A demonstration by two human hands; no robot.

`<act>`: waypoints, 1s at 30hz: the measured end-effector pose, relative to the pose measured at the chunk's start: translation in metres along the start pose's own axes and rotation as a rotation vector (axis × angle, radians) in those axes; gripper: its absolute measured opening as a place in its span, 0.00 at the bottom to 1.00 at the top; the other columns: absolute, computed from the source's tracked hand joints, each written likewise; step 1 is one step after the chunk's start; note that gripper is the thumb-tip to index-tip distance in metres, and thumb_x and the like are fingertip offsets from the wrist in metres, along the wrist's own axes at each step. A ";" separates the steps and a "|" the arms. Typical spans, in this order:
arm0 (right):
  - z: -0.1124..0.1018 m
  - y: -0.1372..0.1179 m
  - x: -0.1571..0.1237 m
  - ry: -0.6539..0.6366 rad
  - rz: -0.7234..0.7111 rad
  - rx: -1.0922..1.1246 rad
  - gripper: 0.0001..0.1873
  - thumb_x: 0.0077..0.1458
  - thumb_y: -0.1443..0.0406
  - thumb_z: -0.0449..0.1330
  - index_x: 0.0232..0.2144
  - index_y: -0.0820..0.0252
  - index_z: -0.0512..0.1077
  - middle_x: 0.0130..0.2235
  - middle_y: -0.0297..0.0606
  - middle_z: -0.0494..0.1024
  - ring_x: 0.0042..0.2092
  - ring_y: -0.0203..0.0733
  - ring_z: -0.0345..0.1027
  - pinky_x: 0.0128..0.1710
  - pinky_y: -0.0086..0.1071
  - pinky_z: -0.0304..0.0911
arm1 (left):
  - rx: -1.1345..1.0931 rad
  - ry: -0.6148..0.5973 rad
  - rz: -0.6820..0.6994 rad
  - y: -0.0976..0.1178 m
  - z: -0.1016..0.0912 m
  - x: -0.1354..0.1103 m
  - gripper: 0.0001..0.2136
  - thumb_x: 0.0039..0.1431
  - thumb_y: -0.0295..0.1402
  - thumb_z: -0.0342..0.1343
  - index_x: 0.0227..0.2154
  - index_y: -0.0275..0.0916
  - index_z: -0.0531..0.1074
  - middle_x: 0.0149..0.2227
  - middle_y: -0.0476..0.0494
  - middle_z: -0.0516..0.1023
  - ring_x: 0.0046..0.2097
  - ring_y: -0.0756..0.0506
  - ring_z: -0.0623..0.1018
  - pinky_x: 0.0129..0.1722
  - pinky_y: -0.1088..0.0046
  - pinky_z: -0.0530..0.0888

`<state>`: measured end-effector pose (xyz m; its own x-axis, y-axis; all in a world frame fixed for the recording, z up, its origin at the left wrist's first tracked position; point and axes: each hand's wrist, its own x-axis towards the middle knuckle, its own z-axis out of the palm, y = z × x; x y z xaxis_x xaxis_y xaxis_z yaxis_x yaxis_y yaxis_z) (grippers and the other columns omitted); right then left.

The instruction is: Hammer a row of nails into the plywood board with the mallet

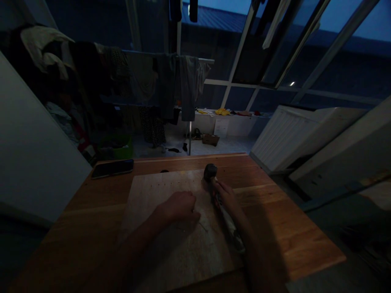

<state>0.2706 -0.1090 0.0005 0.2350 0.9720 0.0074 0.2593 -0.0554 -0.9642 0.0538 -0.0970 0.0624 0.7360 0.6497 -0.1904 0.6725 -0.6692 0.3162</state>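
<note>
Brown wood tabletop (pixel 293 228), dim light, bluish dusk thru the windows (pixel 214 18); paler flat board (pixel 143 203) lies on it, w/ a row of small dark dots (pixel 165 184) nr its far edge, too small to tell if holes or nail heads; left hand (pixel 180 205) is down low over the mid of the board, fingers curled in, thumb side toward the right; can't tell from here if they're pinching anything; thin pale strip (pixel 203 226) shows on the board just beside those fingertips.

Right hand (pixel 224 193) is clamped round the handle of a hammer, close up under its dark, blunt head (pixel 210 172); the head sits at the board's far right corner, can't tell if touching or just above; long pale piece w/ dark patches (pixel 229 224) runs back alongside the right forearm, unclear if it's part of the hammer or separate.

Phone (pixel 113 168), screen dark, lies flat at the far left of the tabletop; small dark round thing (pixel 165 171) just behind the board; bkgd: clothes (pixel 187 81) on a drying rack, green basket (pixel 124 152) on the floor, brown box (pixel 210 140) nr the wall, white ribbed panel (pixel 287 130) at right.
</note>
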 end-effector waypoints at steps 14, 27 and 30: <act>0.002 -0.005 -0.001 0.020 -0.037 -0.031 0.26 0.54 0.42 0.56 0.32 0.57 0.76 0.21 0.33 0.74 0.24 0.42 0.68 0.25 0.31 0.60 | 0.117 0.095 -0.075 0.025 0.017 0.005 0.07 0.48 0.28 0.60 0.30 0.37 0.82 0.34 0.32 0.83 0.38 0.34 0.83 0.40 0.60 0.77; 0.002 -0.006 0.001 0.025 -0.019 -0.046 0.28 0.51 0.41 0.55 0.35 0.58 0.76 0.23 0.33 0.74 0.23 0.40 0.68 0.23 0.31 0.58 | -0.886 0.596 -0.128 -0.053 0.011 0.065 0.04 0.52 0.30 0.57 0.24 0.38 0.73 0.28 0.45 0.80 0.32 0.47 0.79 0.35 0.72 0.74; 0.003 -0.005 -0.001 0.000 0.005 -0.033 0.28 0.52 0.42 0.54 0.36 0.59 0.75 0.21 0.30 0.72 0.17 0.37 0.62 0.17 0.30 0.56 | -1.082 0.734 -0.176 -0.064 0.024 0.074 0.03 0.51 0.30 0.60 0.27 0.38 0.71 0.28 0.47 0.79 0.31 0.48 0.78 0.34 0.74 0.74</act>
<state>0.2668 -0.1090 0.0045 0.2365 0.9716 0.0024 0.2888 -0.0680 -0.9550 0.0667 -0.0147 0.0055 0.2017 0.9705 0.1319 0.1003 -0.1544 0.9829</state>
